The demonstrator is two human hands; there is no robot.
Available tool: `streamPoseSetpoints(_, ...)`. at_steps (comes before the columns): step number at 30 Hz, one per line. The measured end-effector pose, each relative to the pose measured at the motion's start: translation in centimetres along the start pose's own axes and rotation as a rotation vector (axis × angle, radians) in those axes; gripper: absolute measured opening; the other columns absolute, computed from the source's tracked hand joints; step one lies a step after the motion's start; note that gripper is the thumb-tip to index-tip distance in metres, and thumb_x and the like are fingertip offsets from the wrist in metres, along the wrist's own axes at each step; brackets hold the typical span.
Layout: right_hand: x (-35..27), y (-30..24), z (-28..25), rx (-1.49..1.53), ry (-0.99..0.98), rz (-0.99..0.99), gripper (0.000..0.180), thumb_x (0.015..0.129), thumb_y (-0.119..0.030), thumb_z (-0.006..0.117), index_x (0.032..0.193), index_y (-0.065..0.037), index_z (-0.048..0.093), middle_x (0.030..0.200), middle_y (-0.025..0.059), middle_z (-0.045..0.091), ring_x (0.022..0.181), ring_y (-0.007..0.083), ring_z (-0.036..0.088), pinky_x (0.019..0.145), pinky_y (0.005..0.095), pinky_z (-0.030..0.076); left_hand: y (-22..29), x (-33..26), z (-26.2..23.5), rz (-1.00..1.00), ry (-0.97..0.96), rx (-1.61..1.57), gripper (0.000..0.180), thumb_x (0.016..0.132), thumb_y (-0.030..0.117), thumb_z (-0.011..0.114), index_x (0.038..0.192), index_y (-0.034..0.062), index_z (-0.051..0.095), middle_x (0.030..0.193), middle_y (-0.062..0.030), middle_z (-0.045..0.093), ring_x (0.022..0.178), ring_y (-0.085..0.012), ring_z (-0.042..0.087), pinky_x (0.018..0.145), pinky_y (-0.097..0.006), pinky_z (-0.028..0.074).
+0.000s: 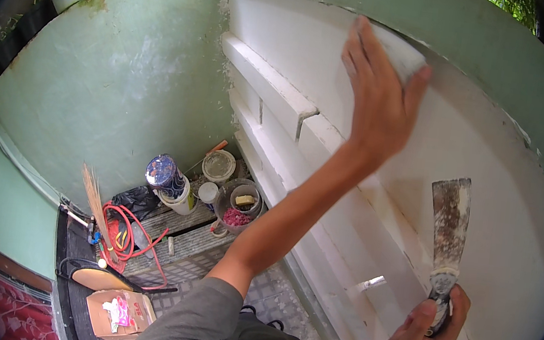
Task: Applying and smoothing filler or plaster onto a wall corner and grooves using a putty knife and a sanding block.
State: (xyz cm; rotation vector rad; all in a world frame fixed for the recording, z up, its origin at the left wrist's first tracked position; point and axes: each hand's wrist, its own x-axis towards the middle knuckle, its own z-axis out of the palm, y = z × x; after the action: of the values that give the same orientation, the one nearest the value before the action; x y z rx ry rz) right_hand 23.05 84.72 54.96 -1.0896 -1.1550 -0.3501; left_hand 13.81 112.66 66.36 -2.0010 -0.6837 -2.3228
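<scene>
A big white wall with long raised strips is being worked on, and it fills the space under and around both hands. To the left of the hands, a green wall meets it in a corner.

The left hand is held up high, and it is laid flat against the white wall. Its fingers are kept close together and its thumb is bent round a small pale block, most likely for sanding, so the block is pinched and pressed onto the wall near the top edge.

The right hand is kept low, well below the left hand. It is closed in a fist round the handle of a putty knife. The dirty flat blade is pointed up and is held just off the wall.

Far below the left hand, on the floor in the corner, some small tubs and a red hose can be seen.

The rubbing step seems to be in hand, with the block used to smooth the top of the wall. For the next move, a firm, even push would likely be needed, and the block would have to be kept flat while it is slid along. The knife would be kept away from the wall until it is wanted.
</scene>
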Motion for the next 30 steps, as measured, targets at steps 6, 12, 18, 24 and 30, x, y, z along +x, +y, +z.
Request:
streamPoseSetpoints(6,6.8,-2.2,4.1,-0.316,-0.153,-0.023,0.036,0.086,-0.006,0.073,0.119,0.007,0.069,0.110,0.0182,0.064,0.098,0.0302,0.064,0.086,0.0400,0.053,-7.1,2.8,-2.5,-0.116,0.022,0.093,0.088,0.108,0.043,0.055,0.155,-0.0211,0.016,0.154,-0.0443,0.026,0.141,-0.0570,0.031,0.119,-0.061,0.025)
streamPoseSetpoints(12,6.9,-1.8,4.5,-0.416,-0.509,-0.120,0.043,0.077,0.012,0.069,0.119,0.002,0.067,0.112,0.0201,0.063,0.098,0.0353,0.067,0.083,0.0379,0.055,-3.4,0.2,0.4,-0.029,0.001,0.013,0.098,0.104,0.050,0.060,0.155,-0.0192,0.013,0.155,-0.0442,0.023,0.140,-0.0599,0.029,0.119,-0.064,0.023)
streamPoseSetpoints(18,5.6,-2.2,5.0,-0.526,-0.515,-0.036,0.051,0.079,0.012,0.069,0.129,0.000,0.067,0.110,0.0190,0.064,0.093,0.0347,0.066,0.081,0.0395,0.055,-6.4,2.5,-1.1,-0.004,-0.017,-0.065,0.097,0.103,0.049,0.063,0.153,-0.0193,0.015,0.152,-0.0446,0.021,0.140,-0.0596,0.027,0.117,-0.066,0.024)
streamPoseSetpoints(24,6.2,-2.3,7.9,-0.712,-0.661,-0.156,0.046,0.087,0.001,0.071,0.133,-0.003,0.069,0.107,0.0138,0.065,0.087,0.0304,0.063,0.070,0.0393,0.053,-10.1,2.2,-2.8,0.129,-0.020,-0.018,0.091,0.105,0.046,0.062,0.150,-0.0190,0.016,0.151,-0.0401,0.023,0.139,-0.0520,0.029,0.118,-0.062,0.023)
streamPoseSetpoints(30,6.0,-1.3,9.8,-0.790,-0.662,-0.276,0.042,0.090,-0.018,0.072,0.131,-0.006,0.072,0.100,0.0089,0.066,0.083,0.0279,0.060,0.066,0.0383,0.050,-8.5,2.3,-0.1,0.028,0.107,0.116,0.092,0.106,0.044,0.062,0.151,-0.0209,0.016,0.146,-0.0420,0.032,0.133,-0.0535,0.037,0.117,-0.067,0.020)
